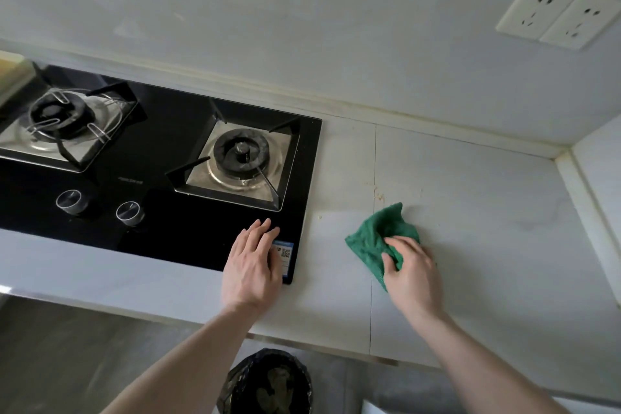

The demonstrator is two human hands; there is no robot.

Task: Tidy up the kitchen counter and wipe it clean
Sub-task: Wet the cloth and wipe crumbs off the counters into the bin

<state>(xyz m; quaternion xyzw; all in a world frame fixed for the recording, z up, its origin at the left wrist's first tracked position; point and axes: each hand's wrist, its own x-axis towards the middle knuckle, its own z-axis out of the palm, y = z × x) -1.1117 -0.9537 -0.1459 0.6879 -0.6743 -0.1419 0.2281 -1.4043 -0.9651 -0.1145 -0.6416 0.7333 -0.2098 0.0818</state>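
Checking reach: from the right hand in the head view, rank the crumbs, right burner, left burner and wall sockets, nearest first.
From the right hand:
1. Crumbs, just beyond the cloth.
2. Right burner, to its left.
3. Wall sockets, up on the wall.
4. Left burner, far left.

- soft, dim daylight, no hard shadows
- pale glare on black stove (174, 158) glass
- wide-angle bend at edges; wall sockets (557, 15) skewed
- mostly sharp, slight softness at corners

Nubbly green cloth (376, 239), glossy black glass hob (174, 212), shiny metal burner trays (242, 178), smooth pale stone-look counter (487, 245)
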